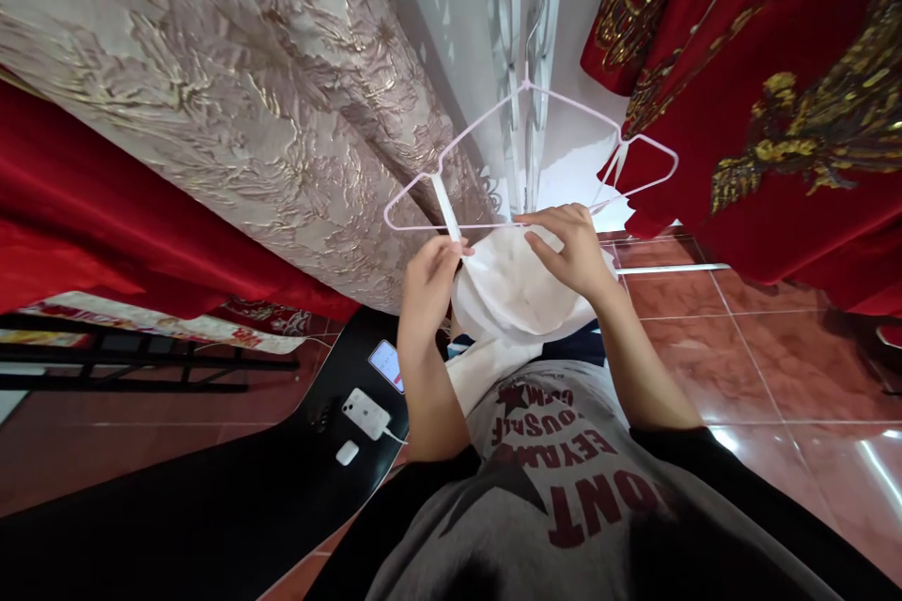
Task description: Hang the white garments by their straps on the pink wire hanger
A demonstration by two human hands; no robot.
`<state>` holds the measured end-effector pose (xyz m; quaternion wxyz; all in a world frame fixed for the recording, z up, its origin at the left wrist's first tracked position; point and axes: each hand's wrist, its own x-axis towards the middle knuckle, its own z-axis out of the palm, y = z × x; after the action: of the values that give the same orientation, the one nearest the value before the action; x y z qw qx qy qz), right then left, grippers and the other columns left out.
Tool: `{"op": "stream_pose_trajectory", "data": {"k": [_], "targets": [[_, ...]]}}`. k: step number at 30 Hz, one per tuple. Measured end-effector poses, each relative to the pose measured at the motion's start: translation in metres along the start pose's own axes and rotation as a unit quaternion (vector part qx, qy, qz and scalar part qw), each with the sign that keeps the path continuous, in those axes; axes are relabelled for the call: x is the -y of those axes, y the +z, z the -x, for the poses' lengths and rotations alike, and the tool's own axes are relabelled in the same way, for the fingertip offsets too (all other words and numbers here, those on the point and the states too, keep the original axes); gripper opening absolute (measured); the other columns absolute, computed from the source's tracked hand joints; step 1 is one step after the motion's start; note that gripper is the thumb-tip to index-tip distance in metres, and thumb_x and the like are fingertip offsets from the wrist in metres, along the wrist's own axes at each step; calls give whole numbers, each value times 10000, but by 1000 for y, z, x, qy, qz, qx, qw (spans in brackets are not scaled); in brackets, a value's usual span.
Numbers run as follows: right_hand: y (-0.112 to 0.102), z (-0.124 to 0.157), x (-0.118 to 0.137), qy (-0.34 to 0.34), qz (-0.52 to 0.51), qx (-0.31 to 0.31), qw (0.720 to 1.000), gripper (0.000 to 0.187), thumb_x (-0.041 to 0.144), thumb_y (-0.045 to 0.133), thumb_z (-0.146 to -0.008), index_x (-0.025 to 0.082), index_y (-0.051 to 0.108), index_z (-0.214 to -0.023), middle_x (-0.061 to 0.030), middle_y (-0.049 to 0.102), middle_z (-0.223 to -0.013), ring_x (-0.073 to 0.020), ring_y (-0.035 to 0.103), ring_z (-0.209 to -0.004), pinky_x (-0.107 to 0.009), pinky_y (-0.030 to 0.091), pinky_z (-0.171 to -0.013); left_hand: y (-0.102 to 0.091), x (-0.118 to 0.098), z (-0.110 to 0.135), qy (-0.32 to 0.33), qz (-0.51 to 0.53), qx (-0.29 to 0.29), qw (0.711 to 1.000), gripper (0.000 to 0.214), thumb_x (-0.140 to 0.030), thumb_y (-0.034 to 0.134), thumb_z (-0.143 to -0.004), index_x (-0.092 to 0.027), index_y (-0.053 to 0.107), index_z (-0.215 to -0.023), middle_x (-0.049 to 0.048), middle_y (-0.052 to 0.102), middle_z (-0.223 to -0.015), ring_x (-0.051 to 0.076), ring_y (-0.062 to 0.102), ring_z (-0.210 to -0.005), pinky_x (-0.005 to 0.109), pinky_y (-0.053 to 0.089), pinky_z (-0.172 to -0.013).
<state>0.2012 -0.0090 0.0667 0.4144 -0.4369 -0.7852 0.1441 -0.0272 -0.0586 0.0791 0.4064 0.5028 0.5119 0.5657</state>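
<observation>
A pale pink clothes hanger (486,120) hangs by its metal hook in front of me. From it droops a white garment (525,286), one thin strap (446,207) looped over the hanger's left notch and another over the right notch. My left hand (431,286) pinches the lower end of the left strap between thumb and fingers. At the middle of the lower bar, my right hand (567,249) has its fingers stretched out over the garment's top edge, thumb apart. The lower part of the garment falls toward my lap.
On the left hangs cream brocade fabric (296,94) beside red cloth; a red embroidered garment (789,131) hangs on the right. A black bench (282,479) at my left bears a white phone (366,413), a lit phone (387,364) and a small white case (347,453).
</observation>
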Motion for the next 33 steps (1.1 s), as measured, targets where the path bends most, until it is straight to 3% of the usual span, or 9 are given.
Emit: {"op": "stream_pose_trajectory", "data": {"k": [3,6,10,13,16,19,24,29,33], "targets": [[-2,0,5,5,-20,-10,1000,257,362,573,-1033,318,793,-1160,-18,830,-1133,-256,711,-993,-473,430,-988,-6,-37,5,38,51,4,998,237,-446,815,-895,-210,798,-891,63,770,-897,255,738,-1028,380,550,-1044],[-4,0,5,3,-31,-8,999,249,347,578,-1038,312,794,-1157,-13,832,-1122,-247,716,-982,-468,428,-988,-12,-56,-9,74,204,-2,976,306,-527,757,-916,-247,813,-1024,65,794,-1113,285,702,-1254,424,514,-1165],[-5,3,2,-9,-20,1,1000,276,345,589,-1034,298,775,-1233,-35,822,-1185,-264,723,-1055,-485,427,-1014,-22,-40,-38,92,286,-191,934,222,-345,547,-1041,-304,763,-1072,6,744,-1387,226,575,-1467,409,450,-1247],[2,5,3,-18,-19,1,1000,307,349,579,-1037,311,755,-1286,-43,809,-1230,-274,714,-1113,-501,435,-1035,-16,-16,-43,66,262,-308,912,187,-186,640,-976,-233,689,-1150,58,681,-1489,210,589,-1454,404,378,-1291],[12,6,11,-37,-22,-1,999,357,349,587,-1033,312,707,-1367,-56,784,-1293,-278,702,-1172,-514,456,-1056,7,-2,-36,13,252,-204,946,188,-300,699,-967,-185,694,-1116,138,729,-1380,245,680,-1340,413,426,-1246],[18,11,18,-58,-37,-33,997,381,359,592,-1026,331,672,-1398,-64,738,-1371,-283,673,-1255,-530,480,-1093,31,2,-29,18,277,-113,954,272,-457,757,-919,-197,685,-951,84,785,-1040,235,782,-1060,403,548,-1099],[-5,15,-5,86,-69,-331,937,312,346,556,-1001,289,696,-1274,-107,698,-1311,-282,646,-1288,-530,537,-1084,43,6,-33,54,282,-113,951,403,-548,815,-858,-212,593,-837,-23,602,-722,159,728,-772,329,603,-892],[-40,-8,-28,178,-188,-167,952,99,286,683,-853,220,753,-871,-53,775,-937,-229,733,-952,-473,598,-962,39,12,-41,70,293,-123,946,401,-520,814,-872,-205,574,-808,-37,556,-682,136,683,-686,303,604,-805],[-52,-32,-33,133,-319,-194,918,132,239,672,-819,232,782,-892,-21,748,-886,-193,728,-883,-446,617,-921,36,12,-44,62,292,-100,949,372,-488,789,-910,-207,570,-805,-42,528,-657,130,669,-671,289,603,-789]]}}
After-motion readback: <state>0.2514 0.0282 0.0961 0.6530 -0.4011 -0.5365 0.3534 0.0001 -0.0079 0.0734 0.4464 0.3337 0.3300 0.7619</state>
